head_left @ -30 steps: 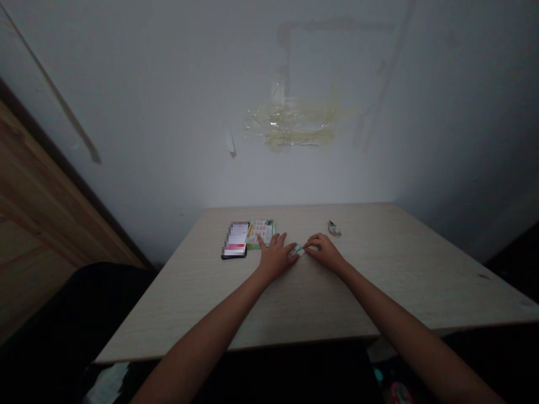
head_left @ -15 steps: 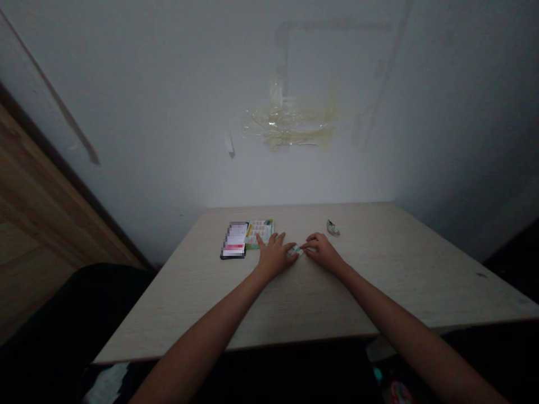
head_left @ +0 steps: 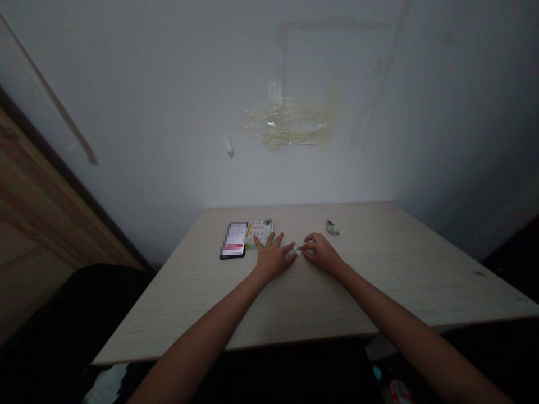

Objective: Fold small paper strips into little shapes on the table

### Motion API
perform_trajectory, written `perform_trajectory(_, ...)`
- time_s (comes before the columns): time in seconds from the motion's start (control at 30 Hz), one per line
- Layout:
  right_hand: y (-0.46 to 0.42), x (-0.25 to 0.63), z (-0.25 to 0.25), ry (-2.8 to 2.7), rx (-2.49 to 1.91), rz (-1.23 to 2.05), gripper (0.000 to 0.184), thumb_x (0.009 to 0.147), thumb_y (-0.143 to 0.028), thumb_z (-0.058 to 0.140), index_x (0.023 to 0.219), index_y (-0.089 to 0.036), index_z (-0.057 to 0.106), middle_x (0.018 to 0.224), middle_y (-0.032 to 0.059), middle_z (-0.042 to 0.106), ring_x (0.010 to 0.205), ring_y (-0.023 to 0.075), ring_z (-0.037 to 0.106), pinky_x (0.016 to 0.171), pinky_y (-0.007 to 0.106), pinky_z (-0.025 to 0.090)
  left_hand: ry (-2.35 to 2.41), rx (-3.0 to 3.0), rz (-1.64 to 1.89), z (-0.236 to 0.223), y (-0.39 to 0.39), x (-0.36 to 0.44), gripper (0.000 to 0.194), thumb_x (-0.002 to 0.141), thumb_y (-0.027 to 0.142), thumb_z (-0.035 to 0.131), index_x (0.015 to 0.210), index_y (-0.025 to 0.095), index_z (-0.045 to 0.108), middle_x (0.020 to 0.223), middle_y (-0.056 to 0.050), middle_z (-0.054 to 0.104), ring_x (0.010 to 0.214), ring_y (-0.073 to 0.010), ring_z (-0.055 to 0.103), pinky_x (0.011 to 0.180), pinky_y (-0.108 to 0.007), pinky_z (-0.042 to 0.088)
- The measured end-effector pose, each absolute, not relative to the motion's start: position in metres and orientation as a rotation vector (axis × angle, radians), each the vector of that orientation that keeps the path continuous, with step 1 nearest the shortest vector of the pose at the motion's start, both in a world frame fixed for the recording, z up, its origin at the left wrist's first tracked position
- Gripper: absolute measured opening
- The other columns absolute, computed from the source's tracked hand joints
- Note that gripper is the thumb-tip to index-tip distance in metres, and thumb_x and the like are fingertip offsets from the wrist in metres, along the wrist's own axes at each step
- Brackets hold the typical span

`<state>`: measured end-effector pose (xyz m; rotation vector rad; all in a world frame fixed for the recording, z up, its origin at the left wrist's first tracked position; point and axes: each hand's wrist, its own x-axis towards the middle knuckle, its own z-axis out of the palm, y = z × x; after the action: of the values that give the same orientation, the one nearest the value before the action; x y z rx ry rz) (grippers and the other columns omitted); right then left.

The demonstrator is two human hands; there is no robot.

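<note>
A small folded piece of printed paper (head_left: 296,251), white with some green, lies on the tabletop between my two hands. My left hand (head_left: 273,257) has its thumb and index finger at the paper's left edge, and its other fingers fan out towards a printed booklet (head_left: 259,231). From the other side, my right hand (head_left: 321,253) pinches the paper's right edge with its fingers curled in. The print is too small to read.
Left of the booklet lies a phone (head_left: 233,240) with its screen lit. A crumpled bit of paper (head_left: 332,227) rests behind my right hand. The wooden table (head_left: 412,264) meets a wall (head_left: 168,112) carrying strips of clear tape (head_left: 290,126).
Both hands stay almost in place around the small paper. The left fingers shift slightly left; the whole view drifts a little.
</note>
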<state>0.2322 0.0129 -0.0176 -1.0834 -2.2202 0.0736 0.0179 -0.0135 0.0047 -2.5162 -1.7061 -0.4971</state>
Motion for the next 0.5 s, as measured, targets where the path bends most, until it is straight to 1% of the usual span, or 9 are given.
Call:
perform_trajectory(0.13, 0.0123, 0.2315, -0.0177, -2.209, -1.035, 0.052, 0.014, 0.083, -0.019, 0.068, 0.094, -0.022, 0.077, 0.104, 0.0095, 0.063, 0.100, 0.0222, 0.056, 0.090, 0.039, 0.049, -1.717, -2.477, -0.462, 0.0049, -0.0135, 0.0189, 0.043, 0.090, 0.062, 0.047, 0.129, 0.049, 0.059, 0.153, -0.002, 0.042, 0.143, -0.0390, 0.027, 0.104, -0.081, -0.006)
perform_trajectory(0.27, 0.0135, 0.2327, -0.0176, -2.220, -0.975, 0.043, 0.010, 0.084, -0.019, 0.068, 0.088, -0.023, 0.077, 0.103, 0.0087, 0.064, 0.099, 0.0220, 0.057, 0.090, 0.039, 0.049, -1.754, -2.466, -0.437, 0.0051, -0.0138, 0.0197, 0.045, 0.090, 0.065, 0.044, 0.130, 0.050, 0.057, 0.153, -0.003, 0.042, 0.143, -0.0386, 0.027, 0.104, -0.082, -0.001)
perform_trajectory(0.37, 0.0124, 0.2324, -0.0155, -2.248, -0.947, 0.044, 0.010, 0.084, -0.019, 0.068, 0.087, -0.023, 0.077, 0.101, 0.0082, 0.065, 0.098, 0.0221, 0.058, 0.090, 0.040, 0.048, -1.774, -2.467, -0.425, 0.0055, -0.0140, 0.0200, 0.046, 0.090, 0.066, 0.043, 0.131, 0.050, 0.056, 0.154, -0.002, 0.041, 0.143, -0.0394, 0.026, 0.104, -0.082, -0.001)
perform_trajectory(0.5, 0.0090, 0.2312, -0.0134, -2.238, -0.977, 0.057, 0.009, 0.083, -0.019, 0.069, 0.086, -0.023, 0.077, 0.108, 0.0090, 0.063, 0.102, 0.0225, 0.057, 0.091, 0.040, 0.048, -1.795, -2.475, -0.427, 0.0057, -0.0119, 0.0203, 0.045, 0.089, 0.066, 0.044, 0.130, 0.051, 0.057, 0.153, 0.000, 0.042, 0.143, -0.0400, 0.026, 0.103, -0.083, -0.001)
